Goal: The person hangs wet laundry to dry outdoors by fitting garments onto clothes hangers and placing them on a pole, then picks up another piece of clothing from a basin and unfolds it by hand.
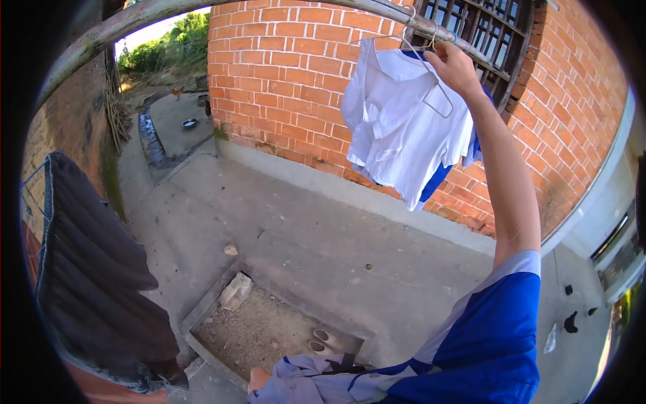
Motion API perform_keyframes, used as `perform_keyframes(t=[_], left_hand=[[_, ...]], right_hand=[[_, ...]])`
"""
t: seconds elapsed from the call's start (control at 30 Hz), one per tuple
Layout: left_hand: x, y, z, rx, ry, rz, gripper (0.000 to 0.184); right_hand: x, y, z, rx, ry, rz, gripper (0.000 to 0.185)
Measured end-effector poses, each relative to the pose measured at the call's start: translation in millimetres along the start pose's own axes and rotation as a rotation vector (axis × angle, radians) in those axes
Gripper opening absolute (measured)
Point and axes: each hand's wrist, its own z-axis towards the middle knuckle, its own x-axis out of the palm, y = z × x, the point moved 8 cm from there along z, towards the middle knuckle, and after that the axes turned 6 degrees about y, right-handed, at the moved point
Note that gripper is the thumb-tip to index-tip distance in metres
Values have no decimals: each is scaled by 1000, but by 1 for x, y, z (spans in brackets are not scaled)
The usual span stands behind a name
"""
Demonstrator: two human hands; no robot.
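Note:
My right hand is raised to the wooden pole at the top, its fingers closed round a wire hanger near the hooks. From the pole hangs a white shirt, with blue cloth showing behind and below it. Low in the view, only a small part of my left hand shows beside a light grey garment; its fingers are hidden.
Dark trousers hang at the left. A brick wall with a barred window stands behind the shirt. A sunken dirt pit holds a stone and shoes. Farther back lies a basin.

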Motion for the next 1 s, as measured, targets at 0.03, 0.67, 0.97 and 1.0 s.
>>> perform_keyframes(t=[0.03,0.67,0.97,1.0], left_hand=[[-2,3,-1,-5,-1,1,36],[-139,165,-133,-525,-307,83,41],[-182,282,-202,-637,-354,-97,35],[-189,284,-206,-661,-287,-89,42]], right_hand=[[-11,13,-14,-109,-159,60,37],[325,248,-888,-285,1382,895,15],[286,290,-878,630,1968,808,24],[297,323,-867,578,1950,813,23]])
